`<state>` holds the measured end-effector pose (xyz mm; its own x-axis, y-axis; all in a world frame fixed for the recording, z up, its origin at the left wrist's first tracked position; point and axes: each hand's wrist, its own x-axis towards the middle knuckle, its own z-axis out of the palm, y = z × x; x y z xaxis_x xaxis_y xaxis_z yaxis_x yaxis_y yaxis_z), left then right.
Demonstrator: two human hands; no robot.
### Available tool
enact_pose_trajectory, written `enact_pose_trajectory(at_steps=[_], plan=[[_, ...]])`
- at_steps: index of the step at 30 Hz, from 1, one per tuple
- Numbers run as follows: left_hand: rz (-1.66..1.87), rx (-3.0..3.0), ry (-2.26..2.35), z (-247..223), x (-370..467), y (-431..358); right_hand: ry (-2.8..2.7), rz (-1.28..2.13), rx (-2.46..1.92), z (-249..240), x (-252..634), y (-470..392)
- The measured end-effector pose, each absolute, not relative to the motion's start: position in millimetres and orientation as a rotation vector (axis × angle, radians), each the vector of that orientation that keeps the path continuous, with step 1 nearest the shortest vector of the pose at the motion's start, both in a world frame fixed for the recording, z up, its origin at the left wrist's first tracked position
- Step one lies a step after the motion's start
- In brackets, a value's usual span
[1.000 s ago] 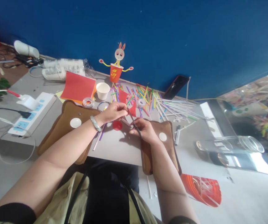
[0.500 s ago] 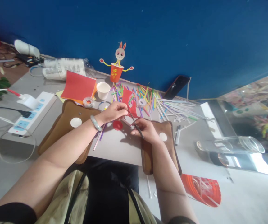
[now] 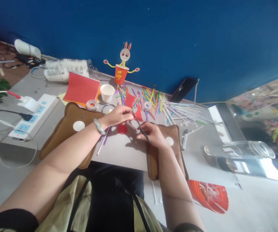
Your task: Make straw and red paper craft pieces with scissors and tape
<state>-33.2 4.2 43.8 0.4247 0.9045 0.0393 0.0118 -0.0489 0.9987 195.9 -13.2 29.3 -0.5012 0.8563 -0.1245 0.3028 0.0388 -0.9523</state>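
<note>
My right hand (image 3: 151,134) is closed around a slim dark tool (image 3: 141,127), whose exact kind I cannot tell. Its tip reaches up to the fingertips of my left hand (image 3: 120,116), which are pinched together on something too small to make out. Below my left fingers a red paper disc (image 3: 122,129) lies on the white table (image 3: 124,154). Cut red paper (image 3: 138,114) sits just behind both hands. Purple and pink sticks (image 3: 107,136) lie under my left wrist.
Brown mats (image 3: 67,140) lie under both forearms. Behind stand a white cup (image 3: 107,93) and a red cup with a rabbit figure (image 3: 121,74), beside colourful sticks (image 3: 153,100). A power strip (image 3: 33,119) is left; a glass jar (image 3: 240,150) and red cups (image 3: 211,195) are right.
Both hands stay almost in place, with the dark tool still between them; its lower end has shifted very slightly to the right.
</note>
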Motion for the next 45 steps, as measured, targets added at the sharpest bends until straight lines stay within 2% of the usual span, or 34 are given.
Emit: enact_pose_trajectory(at_steps=[45], plan=[[0.857, 1.469, 0.837, 45.4, -35.3, 3.6, -1.826, 1.604, -1.15, 30.8, 198.2, -11.4]])
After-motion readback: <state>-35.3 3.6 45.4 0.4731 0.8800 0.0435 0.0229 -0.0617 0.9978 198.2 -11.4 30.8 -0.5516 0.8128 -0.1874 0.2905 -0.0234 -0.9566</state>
